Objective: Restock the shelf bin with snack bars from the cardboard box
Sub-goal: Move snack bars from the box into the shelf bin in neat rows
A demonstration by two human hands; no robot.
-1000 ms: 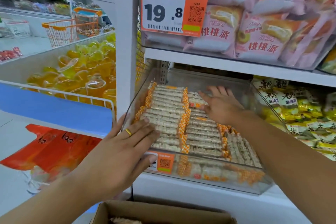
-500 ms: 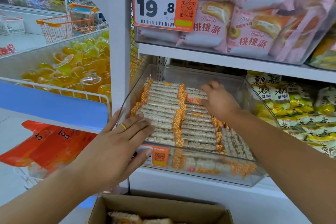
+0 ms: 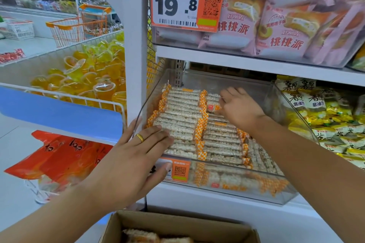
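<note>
Since half a second ago, the right hand (image 3: 240, 109) has barely shifted at the back of the clear shelf bin (image 3: 284, 193), its fingers now curled more tightly over a snack bar (image 3: 213, 107) in the middle row; the left hand (image 3: 136, 156) has stayed flat where it was.

That right grip looks pinched round the bar's end, though the fingertips are hidden behind the knuckles, so how firmly they close is hard to tell. On the left hand the fingers are straight and spread, pressing on the near end of the left row of snack bars (image 3: 181, 122), with the thumb against the orange price label (image 3: 179, 170) on the bin's front wall. A gold ring (image 3: 140, 137) sits on one finger.

Bars fill the bin in rows, white with orange checked ends; those low behind the front wall are blurred by the plastic. Below the bin, the cardboard box (image 3: 177, 223) is cut off by the bottom edge, with only the tops of a few bars showing inside.

Above the bin stands a big price tag (image 3: 185, 2) reading 19.8, fronting pink cake packs (image 3: 276, 31). Right of the bin lie yellow snack packets (image 3: 324, 110), partly out of view. Left of it, jelly cups (image 3: 85, 79) fill a wire basket, and an orange trolley (image 3: 69, 29) stands blurred beyond.
</note>
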